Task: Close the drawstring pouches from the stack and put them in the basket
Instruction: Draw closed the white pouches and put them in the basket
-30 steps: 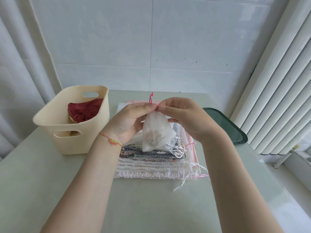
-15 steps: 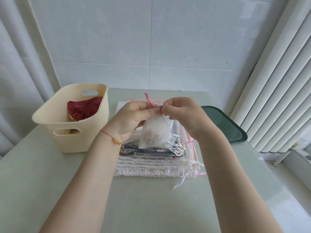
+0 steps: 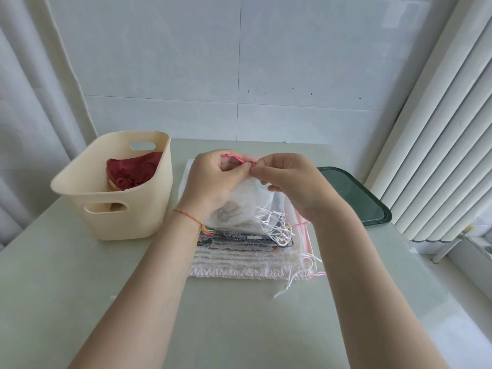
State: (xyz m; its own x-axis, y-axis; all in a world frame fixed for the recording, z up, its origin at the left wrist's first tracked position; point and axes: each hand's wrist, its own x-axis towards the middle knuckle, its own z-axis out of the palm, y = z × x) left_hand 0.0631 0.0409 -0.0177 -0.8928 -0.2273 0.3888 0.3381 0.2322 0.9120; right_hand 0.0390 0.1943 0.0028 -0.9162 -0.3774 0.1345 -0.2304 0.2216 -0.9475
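A white sheer drawstring pouch (image 3: 241, 202) with a pink cord (image 3: 234, 157) hangs between my hands above the stack of pouches (image 3: 253, 251). My left hand (image 3: 210, 182) and my right hand (image 3: 292, 182) both pinch the cord at the pouch's gathered neck, fingertips almost touching. The pouch's bottom rests on the stack. To the left stands the cream plastic basket (image 3: 119, 209) with a dark red pouch (image 3: 133, 170) inside it.
A dark green tray (image 3: 356, 198) lies at the right, near the table's edge. White drawstrings (image 3: 290, 278) trail from the stack's right side. A tiled wall stands behind, curtains hang at the left, and a ribbed radiator stands at the right.
The pink cord's loop, which stood up above my fingers, now lies low between them. Both hands have stayed together at the pouch's neck.
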